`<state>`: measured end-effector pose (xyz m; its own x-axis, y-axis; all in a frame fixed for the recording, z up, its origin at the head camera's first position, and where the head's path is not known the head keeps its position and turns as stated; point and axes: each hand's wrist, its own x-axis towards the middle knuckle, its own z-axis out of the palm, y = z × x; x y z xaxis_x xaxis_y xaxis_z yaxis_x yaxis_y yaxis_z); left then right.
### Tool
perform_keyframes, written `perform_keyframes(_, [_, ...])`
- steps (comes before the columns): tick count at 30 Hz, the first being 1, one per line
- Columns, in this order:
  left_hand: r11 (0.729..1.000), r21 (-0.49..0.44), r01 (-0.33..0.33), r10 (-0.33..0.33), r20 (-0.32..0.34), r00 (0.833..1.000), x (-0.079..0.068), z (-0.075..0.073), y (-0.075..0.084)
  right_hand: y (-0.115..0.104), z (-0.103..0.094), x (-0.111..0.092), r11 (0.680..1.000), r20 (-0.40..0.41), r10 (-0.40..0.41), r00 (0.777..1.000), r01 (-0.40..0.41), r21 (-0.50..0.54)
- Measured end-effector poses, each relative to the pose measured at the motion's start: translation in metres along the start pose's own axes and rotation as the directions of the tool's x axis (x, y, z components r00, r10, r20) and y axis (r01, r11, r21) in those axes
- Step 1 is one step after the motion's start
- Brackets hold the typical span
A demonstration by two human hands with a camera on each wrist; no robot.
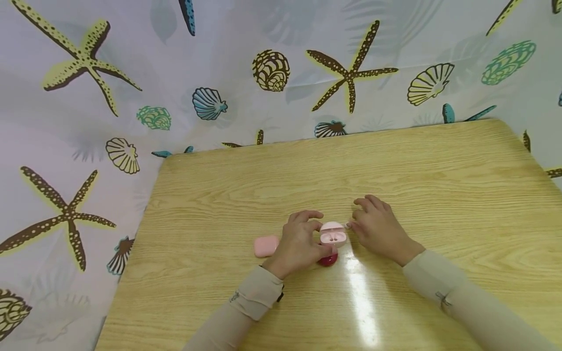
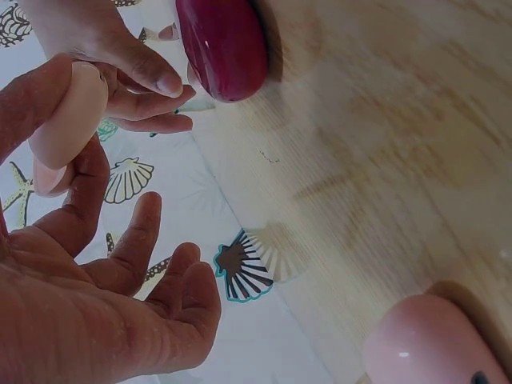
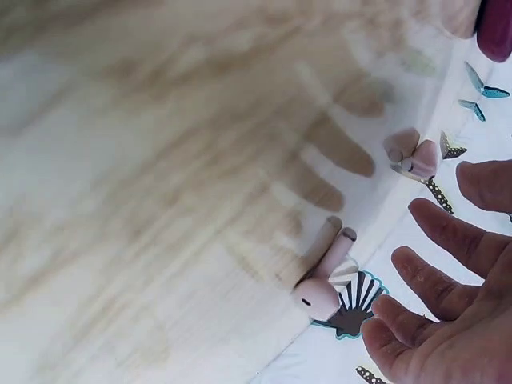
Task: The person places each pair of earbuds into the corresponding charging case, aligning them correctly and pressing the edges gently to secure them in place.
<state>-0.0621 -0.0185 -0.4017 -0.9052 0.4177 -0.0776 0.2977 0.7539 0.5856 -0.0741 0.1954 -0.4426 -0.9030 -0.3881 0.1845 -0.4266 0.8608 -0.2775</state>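
My left hand (image 1: 300, 243) pinches a pale pink earbud charging case (image 1: 332, 238) between thumb and fingers, its lid raised and its two slots facing up. Close to the thumb, a glossy dark red rounded case (image 1: 328, 260) lies on the table. Just right of the earbud case is my right hand (image 1: 379, 229), fingers loosely spread and holding nothing. A pink earbud (image 3: 320, 298) lies on the tabletop by those fingers, with a second pink earbud (image 3: 424, 158) farther along. The right hand mostly hides both earbuds in the head view.
A flat pink rounded case (image 1: 266, 246) sits left of my left hand. The wood-grain table (image 1: 210, 195) reflects a bright strip of light. A white curtain (image 1: 246, 112) with starfish and shell prints hangs along the back and left edges.
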Motion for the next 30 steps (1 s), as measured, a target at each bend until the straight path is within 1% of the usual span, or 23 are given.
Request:
perform_keyframes(6, [1.000,0.024,-0.010,0.010,-0.001,1.000,0.0003,0.0002,-0.0001,-0.0015,0.0044,0.0015,0.999,-0.003,-0.014,1.000,0.014,-0.044])
perform_keyframes(13, [0.999,0.033,-0.003,0.002,0.009,1.000,0.0008,0.0004,0.0002,-0.0029,0.0032,0.0017,0.997,0.013,-0.028,1.000,0.028,-0.069])
perform_keyframes(25, [0.999,0.035,0.008,-0.008,0.018,1.000,0.0015,-0.0002,0.0005,-0.0027,0.0009,-0.0001,0.997,0.010,-0.036,0.999,0.036,-0.073])
perform_keyframes(30, [1.000,0.016,0.010,-0.010,0.025,1.000,0.0015,-0.0002,-0.0008,-0.0030,-0.0036,-0.0029,0.999,0.009,-0.019,1.000,0.019,-0.030])
